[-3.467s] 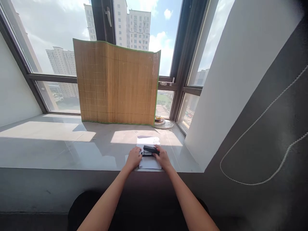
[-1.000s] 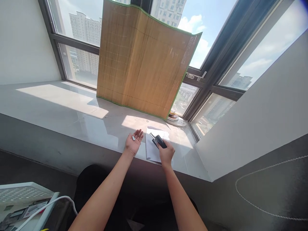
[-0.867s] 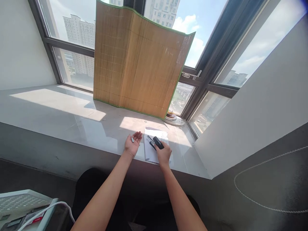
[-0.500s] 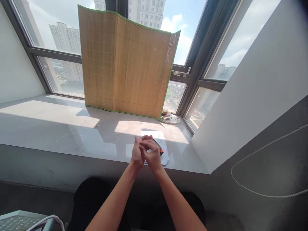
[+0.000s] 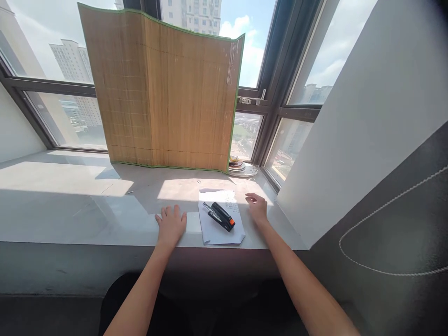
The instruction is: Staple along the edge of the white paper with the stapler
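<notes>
My left hand (image 5: pixel 171 226) lies flat on the pale window sill (image 5: pixel 105 219), fingers spread, with nothing in it. A few sheets of white paper (image 5: pixel 210 235) rest on the sill between my hands, some handwriting near their top right. On top of them is a black stapler (image 5: pixel 224 216) with an orange part at its near end; its silvery inner rail shows beside the body. My right hand (image 5: pixel 257 207) is just right of the paper, thumb and fingers drawn together in a pinch. Anything between those fingertips is too small to make out.
Behind the paper, a bamboo mat (image 5: pixel 168 98) with green edging stands against the window. Stacked round plates or discs (image 5: pixel 244 170) sit at its right foot. Small thin bits (image 5: pixel 199 181) lie on the sunlit sill. A beaded cord (image 5: pixel 367 217) hangs at right.
My hands, together over the paper before, have moved apart: left hand down flat on the sill, right hand to the paper's right. The stapler is now uncovered. The view has shifted slightly.
</notes>
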`<state>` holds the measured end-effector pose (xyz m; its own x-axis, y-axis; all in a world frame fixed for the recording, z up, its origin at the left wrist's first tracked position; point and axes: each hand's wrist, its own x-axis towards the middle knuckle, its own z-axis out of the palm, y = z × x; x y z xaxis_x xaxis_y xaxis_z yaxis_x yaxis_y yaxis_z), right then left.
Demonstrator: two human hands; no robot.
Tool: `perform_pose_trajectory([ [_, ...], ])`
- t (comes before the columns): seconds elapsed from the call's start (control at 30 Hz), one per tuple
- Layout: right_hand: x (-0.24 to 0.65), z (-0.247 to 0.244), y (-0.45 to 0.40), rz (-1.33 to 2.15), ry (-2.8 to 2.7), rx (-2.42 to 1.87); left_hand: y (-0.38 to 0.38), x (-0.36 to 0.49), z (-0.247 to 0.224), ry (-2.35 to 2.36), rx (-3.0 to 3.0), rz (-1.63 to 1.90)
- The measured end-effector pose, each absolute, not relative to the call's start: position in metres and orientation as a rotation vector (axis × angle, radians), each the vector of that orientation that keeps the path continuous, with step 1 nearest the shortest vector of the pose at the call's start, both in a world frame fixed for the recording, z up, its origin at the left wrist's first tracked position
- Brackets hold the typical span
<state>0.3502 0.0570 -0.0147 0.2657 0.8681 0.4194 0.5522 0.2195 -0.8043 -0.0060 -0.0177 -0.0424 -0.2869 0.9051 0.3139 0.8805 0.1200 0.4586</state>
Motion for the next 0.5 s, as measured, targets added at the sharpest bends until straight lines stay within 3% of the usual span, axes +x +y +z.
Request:
perform_pose_trajectory([
  [0.3, 0.379, -0.015, 0.164, 0.280, -1.410, -1.764, -0.018, 0.000, -0.039, 2.395, 1.966, 0.651],
  [0.5, 0.380, -0.028, 0.153, 0.182, -1.515, -1.793, -0.021, -0.002, -0.038, 2.292, 1.855, 0.943],
])
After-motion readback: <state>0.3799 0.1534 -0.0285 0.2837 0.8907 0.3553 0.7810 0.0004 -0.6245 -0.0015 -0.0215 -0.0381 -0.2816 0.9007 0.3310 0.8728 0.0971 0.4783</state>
